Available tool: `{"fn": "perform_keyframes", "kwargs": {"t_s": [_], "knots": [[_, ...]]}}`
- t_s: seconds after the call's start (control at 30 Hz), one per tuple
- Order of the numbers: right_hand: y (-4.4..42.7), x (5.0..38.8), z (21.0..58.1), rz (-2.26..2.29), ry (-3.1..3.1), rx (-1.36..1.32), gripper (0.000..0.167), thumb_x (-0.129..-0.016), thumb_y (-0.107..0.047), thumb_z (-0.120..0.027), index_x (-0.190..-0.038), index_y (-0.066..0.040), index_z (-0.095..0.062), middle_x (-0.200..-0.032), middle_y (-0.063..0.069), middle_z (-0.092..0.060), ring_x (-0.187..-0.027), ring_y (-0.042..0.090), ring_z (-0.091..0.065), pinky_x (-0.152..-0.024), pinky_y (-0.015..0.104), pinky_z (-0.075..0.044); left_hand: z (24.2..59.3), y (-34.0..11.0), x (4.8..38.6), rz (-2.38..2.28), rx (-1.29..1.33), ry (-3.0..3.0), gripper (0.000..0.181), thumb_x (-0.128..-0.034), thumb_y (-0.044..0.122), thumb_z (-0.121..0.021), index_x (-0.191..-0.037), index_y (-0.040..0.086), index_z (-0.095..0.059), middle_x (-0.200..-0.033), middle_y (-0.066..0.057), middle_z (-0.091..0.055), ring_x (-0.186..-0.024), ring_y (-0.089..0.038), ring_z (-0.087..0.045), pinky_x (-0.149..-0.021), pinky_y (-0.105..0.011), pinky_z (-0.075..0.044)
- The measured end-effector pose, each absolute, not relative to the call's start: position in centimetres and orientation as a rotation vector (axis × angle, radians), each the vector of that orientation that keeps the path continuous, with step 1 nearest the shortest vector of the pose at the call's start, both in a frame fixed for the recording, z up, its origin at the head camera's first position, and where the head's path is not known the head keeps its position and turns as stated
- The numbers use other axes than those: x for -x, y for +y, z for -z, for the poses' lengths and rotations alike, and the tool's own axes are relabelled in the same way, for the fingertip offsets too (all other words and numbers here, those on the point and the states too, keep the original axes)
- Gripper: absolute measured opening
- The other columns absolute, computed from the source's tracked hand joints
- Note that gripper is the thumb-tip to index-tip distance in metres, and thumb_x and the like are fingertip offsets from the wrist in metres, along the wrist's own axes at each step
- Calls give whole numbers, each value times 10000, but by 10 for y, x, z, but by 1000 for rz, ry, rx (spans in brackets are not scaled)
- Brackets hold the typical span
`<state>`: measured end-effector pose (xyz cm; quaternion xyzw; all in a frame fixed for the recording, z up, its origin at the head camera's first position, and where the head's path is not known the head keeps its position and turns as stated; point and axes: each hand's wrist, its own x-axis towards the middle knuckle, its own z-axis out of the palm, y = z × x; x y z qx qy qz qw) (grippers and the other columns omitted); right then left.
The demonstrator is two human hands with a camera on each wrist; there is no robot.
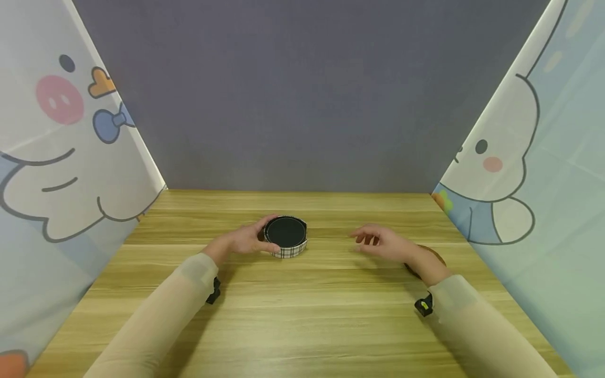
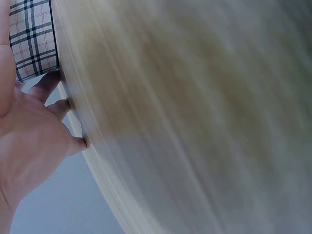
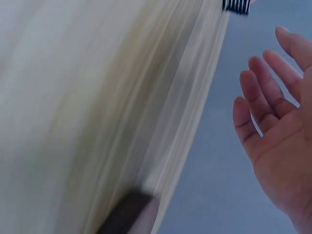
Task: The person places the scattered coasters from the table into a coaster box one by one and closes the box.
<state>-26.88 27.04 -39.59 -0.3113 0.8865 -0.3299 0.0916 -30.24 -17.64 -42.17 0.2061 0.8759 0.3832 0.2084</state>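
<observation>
In the head view a low round box (image 1: 286, 232) sits on the wooden table, its side covered in black-and-white plaid and its top dark. My left hand (image 1: 246, 239) holds the box from the left, thumb along the near side and fingers at the far side. In the left wrist view, the plaid side (image 2: 33, 39) stands beside the thumb, and some fingertips of that hand touch the tabletop. To the right of the box, my right hand (image 1: 383, 242) hovers above the table with loosely bent fingers, holding nothing.
A dark round thing with a brown rim (image 1: 432, 254) lies under the right wrist, mostly hidden by it. Beyond the wooden table (image 1: 302, 315) stands a grey panel (image 1: 302, 94). Cartoon-printed cloths (image 1: 71, 157) close both sides.
</observation>
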Motion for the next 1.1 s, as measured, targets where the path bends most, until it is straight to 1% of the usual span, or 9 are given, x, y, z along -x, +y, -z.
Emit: {"fn": "perform_keyframes", "kwargs": {"t_s": [0.2, 0.3, 0.43, 0.5, 0.63, 0.73, 0.87, 0.97, 1.1], "knots": [[314, 254, 398, 963, 2714, 866, 309, -1103, -191, -688, -1402, -135, -741, -1360, 59, -704, -1134, 131, -610, -915, 343, -517, 422, -176, 302, -1062, -576, 2439, 1151, -956, 533, -851, -1785, 288, -91, -1703, -282, -410, -1497, -447, -504, -1170, -588, -455], [337, 250, 401, 947, 2755, 891, 291, -1097, -149, -687, -1378, -137, -758, -1383, 80, -702, -1185, 154, -613, -892, 350, -522, 422, -176, 302, -1053, -572, 2443, 1154, -955, 544, -848, -1786, 292, -87, -1700, -287, -413, -1482, -441, -520, -1161, -579, -465], [368, 250, 410, 906, 2794, 977, 297, -1071, -74, -701, -1361, -84, -763, -1437, 218, -663, -1277, 333, -619, -949, 380, -548, 421, -175, 301, -1071, -557, 2434, 1152, -956, 528, -853, -1786, 298, -87, -1702, -281, -409, -1487, -435, -518, -1157, -569, -470], [382, 251, 414, 851, 2829, 997, 297, -1057, -73, -718, -1350, -86, -771, -1458, 266, -638, -1321, 438, -591, -1006, 394, -540, 420, -175, 301, -1075, -559, 2432, 1147, -960, 521, -852, -1786, 291, -89, -1703, -277, -410, -1497, -436, -509, -1155, -564, -472], [405, 253, 420, 730, 2885, 1000, 300, -1039, -104, -751, -1336, -118, -787, -1464, 284, -632, -1320, 520, -573, -1020, 412, -520, 420, -175, 301, -1081, -573, 2425, 1138, -971, 507, -844, -1787, 268, -87, -1708, -275, -406, -1518, -440, -487, -1137, -545, -483], [413, 254, 421, 716, 2881, 977, 313, -1036, -134, -763, -1348, -131, -788, -1442, 248, -655, -1302, 474, -602, -1012, 413, -525, 421, -176, 302, -1083, -574, 2420, 1141, -975, 508, -840, -1788, 259, -79, -1710, -283, -396, -1521, -445, -481, -1117, -528, -497], [416, 254, 421, 747, 2870, 932, 316, -1041, -168, -769, -1356, -153, -788, -1376, 140, -710, -1267, 256, -634, -995, 368, -533, 422, -176, 303, -1073, -575, 2431, 1156, -963, 526, -846, -1787, 258, -81, -1704, -293, -397, -1514, -451, -486, -1126, -539, -492], [416, 254, 420, 741, 2873, 888, 315, -1043, -196, -772, -1357, -168, -785, -1333, 71, -731, -1229, 112, -610, -982, 348, -529, 422, -176, 303, -1077, -578, 2430, 1153, -958, 520, -854, -1785, 260, -93, -1702, -287, -401, -1509, -446, -490, -1145, -557, -476], [417, 253, 420, 759, 2871, 814, 324, -1041, -222, -782, -1361, -170, -778, -1303, 51, -727, -1174, 61, -592, -926, 326, -521, 421, -176, 303, -1089, -566, 2422, 1148, -957, 511, -859, -1785, 274, -101, -1709, -270, -398, -1515, -437, -486, -1156, -561, -467]]}}
